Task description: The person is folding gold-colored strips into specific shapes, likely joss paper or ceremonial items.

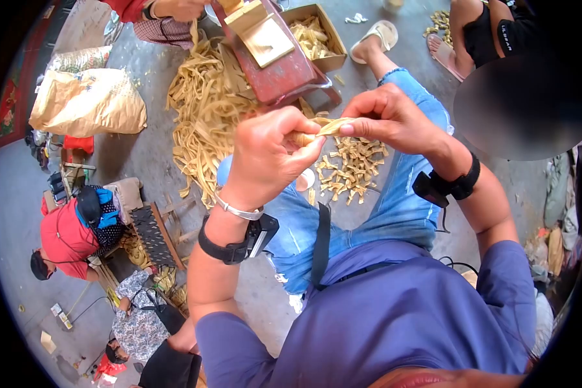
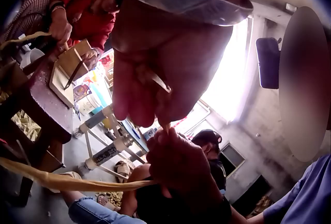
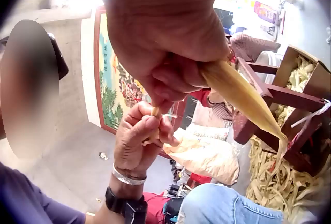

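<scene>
A yellowish, soft-looking flat strip [image 1: 333, 127] runs between both hands in front of the torso. My left hand [image 1: 265, 152], with a silver bangle at its wrist, pinches one part of it between thumb and curled fingers. Close beside it my right hand [image 1: 398, 119] pinches the strip with thumb and forefinger. In the right wrist view a long, wide tail of the strip [image 3: 248, 97] hangs out from under the right hand. Beyond the hands, between the knees, lies a pile of short knotted pieces [image 1: 352, 169].
A large heap of loose strips [image 1: 204, 123] covers the floor at left. Beyond stands a red stool [image 1: 281, 81] bearing a wooden block tool [image 1: 265, 42], next to a cardboard box [image 1: 333, 61]. A full sack [image 1: 87, 103] lies farther left. Other people sit around.
</scene>
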Available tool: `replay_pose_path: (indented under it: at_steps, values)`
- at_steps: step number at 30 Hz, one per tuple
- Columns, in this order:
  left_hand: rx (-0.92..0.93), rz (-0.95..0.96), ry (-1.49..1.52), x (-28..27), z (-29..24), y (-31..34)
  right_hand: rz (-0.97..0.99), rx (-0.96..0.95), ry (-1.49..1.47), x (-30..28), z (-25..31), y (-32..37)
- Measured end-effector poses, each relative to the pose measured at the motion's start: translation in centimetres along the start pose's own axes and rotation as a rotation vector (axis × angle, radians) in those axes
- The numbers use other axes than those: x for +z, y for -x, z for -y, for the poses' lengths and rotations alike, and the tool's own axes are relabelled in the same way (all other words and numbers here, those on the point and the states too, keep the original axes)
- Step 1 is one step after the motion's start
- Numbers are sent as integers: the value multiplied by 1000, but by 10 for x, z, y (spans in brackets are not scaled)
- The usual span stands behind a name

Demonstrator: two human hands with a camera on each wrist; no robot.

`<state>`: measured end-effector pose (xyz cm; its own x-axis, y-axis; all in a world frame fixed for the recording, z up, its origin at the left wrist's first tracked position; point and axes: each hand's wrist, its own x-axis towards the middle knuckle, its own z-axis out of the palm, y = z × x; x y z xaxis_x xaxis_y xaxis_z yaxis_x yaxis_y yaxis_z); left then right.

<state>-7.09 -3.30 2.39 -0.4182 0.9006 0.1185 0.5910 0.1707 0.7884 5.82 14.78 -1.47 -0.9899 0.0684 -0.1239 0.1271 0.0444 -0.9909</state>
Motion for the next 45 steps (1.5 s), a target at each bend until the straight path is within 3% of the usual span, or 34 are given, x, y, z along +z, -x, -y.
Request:
replay_pose_path:
  at_steps: [3, 6, 10, 13, 16, 20, 26, 29, 32, 34, 36, 37, 38, 41, 42, 43, 44, 45]
  values:
    - [66, -19, 40, 6, 7, -9, 43, 88, -124, 3, -6, -11]
    - [47, 15, 52, -1, 17, -15, -71, -18, -222, 5, 2, -23]
    - [24, 1, -51, -5, 37, -26, -145, -383, 365, -6, -1, -44]
    - [-103, 71, -29, -11, 52, -30, -123, -417, 450, -11, -9, -59]
    - [-91, 111, -66, -19, 68, -38, -112, -408, 476, -16, -15, -77]
    - [-87, 30, -34, -32, 97, -65, -202, -543, 557, -33, -27, -120]
    - [-174, -93, -21, -34, 151, -109, -347, -413, 574, -46, -43, -189]
    - [-158, -126, -24, -31, 169, -119, -390, -439, 559, -46, -52, -203]
    - [-178, -111, 21, -26, 179, -122, -395, -489, 735, -50, -77, -217]
    - [-247, -55, 91, -26, 178, -122, -439, -420, 691, -52, -73, -211]
    - [-496, 19, 597, -31, 160, -108, -468, -353, 552, -53, -62, -197]
    - [-616, 61, 854, -31, 149, -100, -393, -231, 323, -56, -60, -187]
    - [-579, 97, 1011, -25, 140, -91, -406, -295, 219, -58, -61, -183]
    - [-646, 222, 1107, 10, 113, -60, -365, -425, 43, -62, -64, -163]
    - [-663, 281, 1059, 25, 107, -51, -327, -436, -77, -53, -57, -155]
    - [-546, 319, 856, 44, 109, -45, -289, -449, -199, -46, -48, -144]
    - [-631, 248, 890, 58, 110, -39, -169, -388, -128, -44, -35, -122]
    - [-725, 175, 921, 68, 104, -32, -215, -432, -57, -39, -42, -107]
